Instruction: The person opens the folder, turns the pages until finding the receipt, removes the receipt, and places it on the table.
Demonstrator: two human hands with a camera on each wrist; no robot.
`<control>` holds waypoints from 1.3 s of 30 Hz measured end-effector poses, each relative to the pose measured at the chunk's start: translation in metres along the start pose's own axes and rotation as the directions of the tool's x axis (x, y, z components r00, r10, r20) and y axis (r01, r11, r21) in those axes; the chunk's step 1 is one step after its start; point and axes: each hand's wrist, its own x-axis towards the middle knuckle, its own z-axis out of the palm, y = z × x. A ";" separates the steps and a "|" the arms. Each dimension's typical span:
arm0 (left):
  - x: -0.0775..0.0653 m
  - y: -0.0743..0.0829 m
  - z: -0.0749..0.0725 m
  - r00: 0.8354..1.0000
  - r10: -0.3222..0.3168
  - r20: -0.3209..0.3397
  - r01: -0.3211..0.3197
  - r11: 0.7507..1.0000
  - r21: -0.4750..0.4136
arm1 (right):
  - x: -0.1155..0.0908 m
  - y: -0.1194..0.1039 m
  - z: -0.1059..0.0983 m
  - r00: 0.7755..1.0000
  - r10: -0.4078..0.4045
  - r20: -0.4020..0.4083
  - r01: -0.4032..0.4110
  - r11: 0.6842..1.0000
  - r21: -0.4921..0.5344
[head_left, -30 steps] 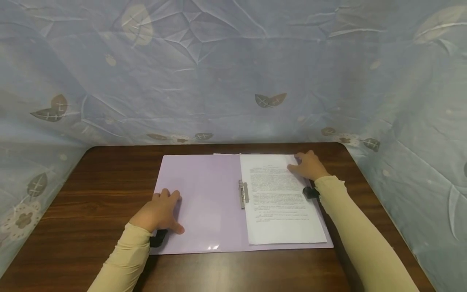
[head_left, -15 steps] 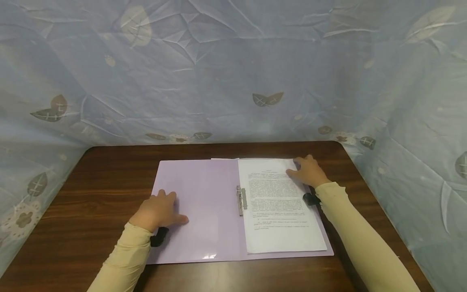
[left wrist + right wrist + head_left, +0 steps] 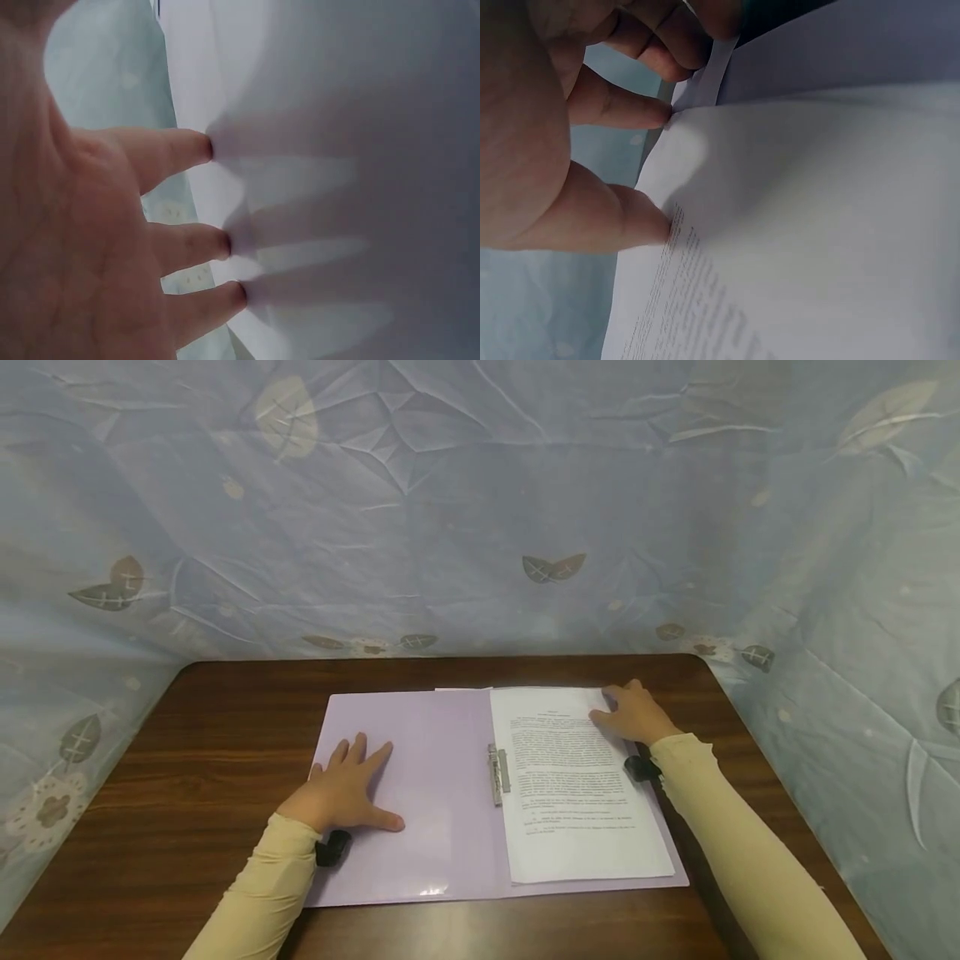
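Note:
A light purple file folder (image 3: 420,777) lies opened flat on the table. At its spine is a metal clip (image 3: 498,775). Printed paper sheets (image 3: 570,852) lie on its right half, their left edge by the clip. My left hand (image 3: 337,793) rests spread on the left cover. In the left wrist view its fingertips (image 3: 238,295) touch the smooth cover. My right hand (image 3: 636,714) is at the sheets' far right corner. In the right wrist view its thumb (image 3: 634,217) touches the printed page and the index fingertip meets the paper's edge; the other fingers bend near the folder's edge.
The dark wooden table (image 3: 240,718) has rounded far corners. A blue-grey cloth (image 3: 450,510) with leaf prints hangs behind it and along the sides. A white edge (image 3: 461,689) pokes out beyond the folder's far side. Each wrist bears a small black camera (image 3: 333,848).
The folder and sheets have slid slightly nearer, mostly in the first half second, and the right hand came along a little. The left hand's fingers have spread wider, and it has shifted slightly right.

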 end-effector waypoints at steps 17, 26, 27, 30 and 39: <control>0.000 0.002 0.000 1.000 -0.012 -0.005 0.012 1.000 -0.006 | 0.002 -0.002 -0.003 1.000 0.010 -0.019 -0.011 0.999 -0.033; 0.001 0.001 0.002 1.000 -0.010 -0.007 0.009 1.000 -0.009 | 0.010 -0.001 -0.002 1.000 0.016 -0.003 -0.015 0.994 0.106; 0.001 0.001 0.002 1.000 -0.009 -0.007 0.009 1.000 -0.010 | 0.012 0.000 -0.002 1.000 0.018 -0.004 -0.017 0.991 0.134; 0.001 0.000 0.003 1.000 -0.011 -0.005 0.011 1.000 -0.012 | 0.015 0.007 -0.005 1.000 0.026 -0.008 -0.023 0.977 0.212; 0.001 -0.001 0.003 1.000 -0.011 -0.006 0.011 1.000 -0.010 | 0.011 0.007 -0.019 0.978 -0.016 -0.208 0.085 0.942 0.325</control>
